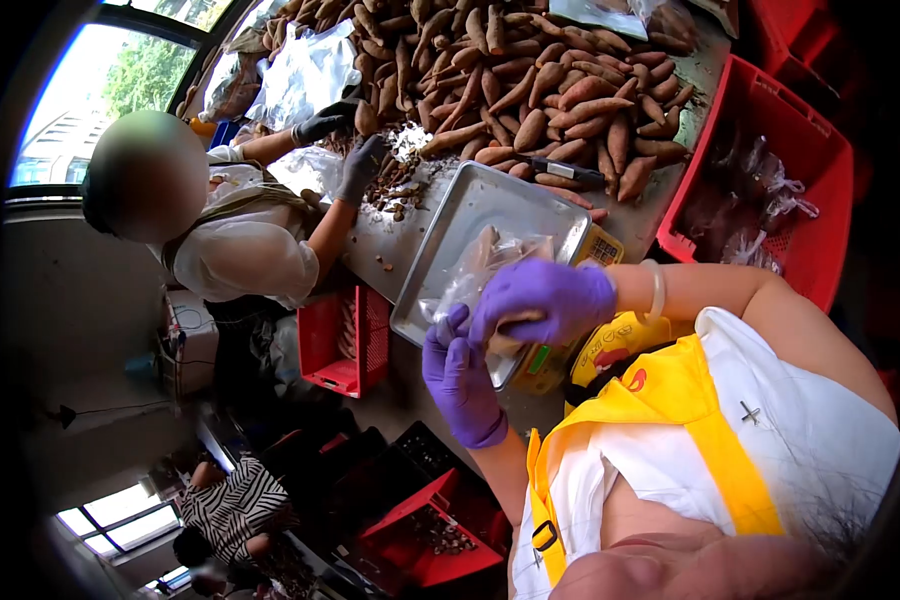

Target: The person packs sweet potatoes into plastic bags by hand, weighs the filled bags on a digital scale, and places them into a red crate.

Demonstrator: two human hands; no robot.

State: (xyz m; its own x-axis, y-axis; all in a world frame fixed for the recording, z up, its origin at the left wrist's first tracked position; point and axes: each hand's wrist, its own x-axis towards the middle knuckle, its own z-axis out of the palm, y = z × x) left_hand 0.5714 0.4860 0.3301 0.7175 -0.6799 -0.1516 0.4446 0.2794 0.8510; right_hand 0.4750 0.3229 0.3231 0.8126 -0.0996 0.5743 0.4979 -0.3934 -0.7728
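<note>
Purple-gloved, the right hand [548, 300] had its fingers curled together on a clear bag [485, 262], which sat over the metal tray [515, 205]. The left hand [462, 385] met it there, fingertips close; whether those were clamped, I could not tell. Sweet potatoes [560, 95] lay heaped beyond.

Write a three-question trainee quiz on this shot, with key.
1. Short answer: what are the purple-gloved left hand and purple-gloved right hand handling, by the shallow rectangular metal tray?
2. True or false: the co-worker's grey-gloved hand is inside that tray.
3. Choose: the heap of long reddish-brown tubers lies (a) on the floor, (b) on the grey table, (c) inside that tray.

Key: 1. A clear plastic bag. 2. False; it is near the heap. 3. (b).
</note>
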